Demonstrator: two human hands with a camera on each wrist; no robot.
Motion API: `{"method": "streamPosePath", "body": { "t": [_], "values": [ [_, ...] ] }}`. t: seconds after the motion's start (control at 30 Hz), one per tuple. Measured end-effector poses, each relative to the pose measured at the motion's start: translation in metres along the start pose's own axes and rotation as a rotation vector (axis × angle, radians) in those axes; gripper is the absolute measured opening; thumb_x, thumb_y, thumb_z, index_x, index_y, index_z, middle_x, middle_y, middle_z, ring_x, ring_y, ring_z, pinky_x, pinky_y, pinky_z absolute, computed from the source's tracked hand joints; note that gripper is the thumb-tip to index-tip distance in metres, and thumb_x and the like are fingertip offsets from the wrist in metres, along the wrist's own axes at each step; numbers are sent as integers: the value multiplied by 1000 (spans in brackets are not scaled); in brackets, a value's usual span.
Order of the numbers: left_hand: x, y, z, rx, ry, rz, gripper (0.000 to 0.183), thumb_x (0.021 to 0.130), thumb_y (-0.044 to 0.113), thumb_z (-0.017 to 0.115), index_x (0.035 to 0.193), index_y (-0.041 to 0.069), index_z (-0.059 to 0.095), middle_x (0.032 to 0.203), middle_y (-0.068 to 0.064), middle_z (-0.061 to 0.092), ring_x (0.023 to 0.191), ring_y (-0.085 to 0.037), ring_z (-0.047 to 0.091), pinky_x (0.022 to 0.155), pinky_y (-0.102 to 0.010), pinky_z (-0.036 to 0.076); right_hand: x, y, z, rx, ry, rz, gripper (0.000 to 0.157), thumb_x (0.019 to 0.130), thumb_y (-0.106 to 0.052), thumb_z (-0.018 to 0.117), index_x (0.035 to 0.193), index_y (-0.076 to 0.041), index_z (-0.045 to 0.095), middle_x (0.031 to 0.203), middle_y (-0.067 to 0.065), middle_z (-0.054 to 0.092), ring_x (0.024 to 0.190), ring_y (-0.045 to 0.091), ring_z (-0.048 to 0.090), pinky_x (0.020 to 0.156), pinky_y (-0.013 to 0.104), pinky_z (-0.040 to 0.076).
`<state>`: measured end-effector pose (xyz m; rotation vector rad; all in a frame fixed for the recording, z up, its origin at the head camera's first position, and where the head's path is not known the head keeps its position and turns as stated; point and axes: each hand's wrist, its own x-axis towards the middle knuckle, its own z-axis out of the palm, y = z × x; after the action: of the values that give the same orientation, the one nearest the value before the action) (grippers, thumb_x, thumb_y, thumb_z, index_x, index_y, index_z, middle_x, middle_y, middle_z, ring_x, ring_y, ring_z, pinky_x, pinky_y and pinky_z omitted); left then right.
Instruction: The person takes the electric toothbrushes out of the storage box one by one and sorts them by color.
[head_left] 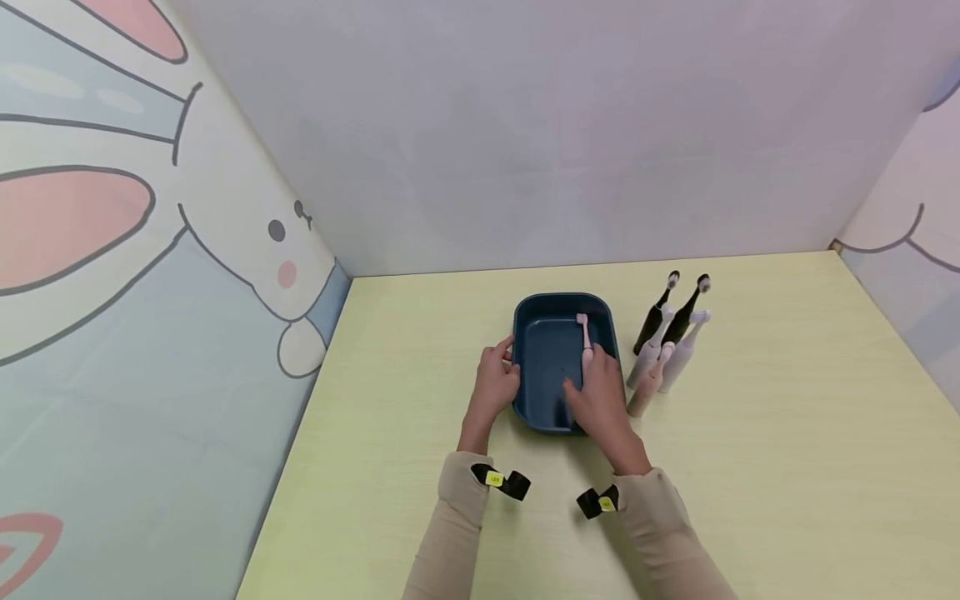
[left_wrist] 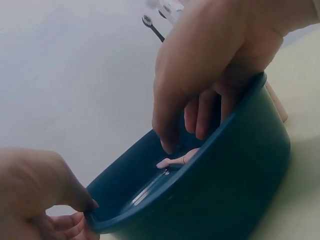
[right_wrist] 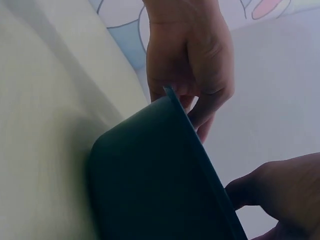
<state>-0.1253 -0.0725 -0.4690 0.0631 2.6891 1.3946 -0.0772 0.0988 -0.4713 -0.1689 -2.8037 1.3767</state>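
Note:
A dark blue rectangular basin [head_left: 551,417] with rounded corners sits on the table. My left hand [head_left: 497,379] grips its left rim, thumb inside and fingers outside in the left wrist view. Inside the basin, along its right side, lies a pink electric toothbrush [head_left: 586,333], its head toward the far end. My right hand [head_left: 600,400] reaches over the right side into the basin, above the toothbrush's handle. Its thumb stands apart from the other fingers [left_wrist: 202,112], which are loosely bent. The handle's lower part is hidden beneath this hand.
Right of the basin several electric toothbrushes stand upright close together: a black one [head_left: 651,325], another black one [head_left: 681,321], pale ones [head_left: 677,362] and a pinkish one [head_left: 645,390]. A wall [head_left: 562,167] rises behind the table [head_left: 390,400].

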Motion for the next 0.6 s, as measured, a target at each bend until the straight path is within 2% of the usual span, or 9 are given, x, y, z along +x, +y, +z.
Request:
{"method": "streamPosePath", "body": {
  "t": [0.17, 0.3, 0.43, 0.6],
  "values": [
    [0, 1, -1, 8, -1, -3, 51, 91, 2, 51, 142, 7, 45, 106, -11, 48, 79, -15, 50, 75, -30, 44, 10, 0, 3, -51, -61, 66, 75, 89, -14, 57, 145, 8, 14, 139, 37, 28, 124, 48, 36, 101, 57, 33],
    [0, 2, -2, 6, -5, -2, 51, 91, 2, 51, 142, 6, 45, 106, -11, 48, 79, -15, 51, 74, -29, 44, 17, 2, 6, -102, -87, 89, 68, 87, -11, 58, 140, 9, 19, 126, 34, 38, 110, 45, 44, 93, 55, 37],
    [0, 3, -2, 10, -7, 1, 51, 92, 2, 51, 142, 6, 45, 106, -11, 48, 79, -16, 50, 74, -29, 44, 23, 3, 9, -163, -93, 109, 61, 86, -10, 58, 134, 9, 26, 119, 31, 42, 106, 42, 45, 90, 52, 39],
    [-1, 3, -3, 9, -6, -8, 51, 92, 3, 51, 143, 7, 44, 107, -11, 48, 79, -15, 50, 73, -29, 43, 28, 2, 12, -233, -99, 126, 49, 87, -11, 57, 126, 10, 35, 110, 27, 45, 97, 38, 49, 81, 49, 44]
  ]
}}
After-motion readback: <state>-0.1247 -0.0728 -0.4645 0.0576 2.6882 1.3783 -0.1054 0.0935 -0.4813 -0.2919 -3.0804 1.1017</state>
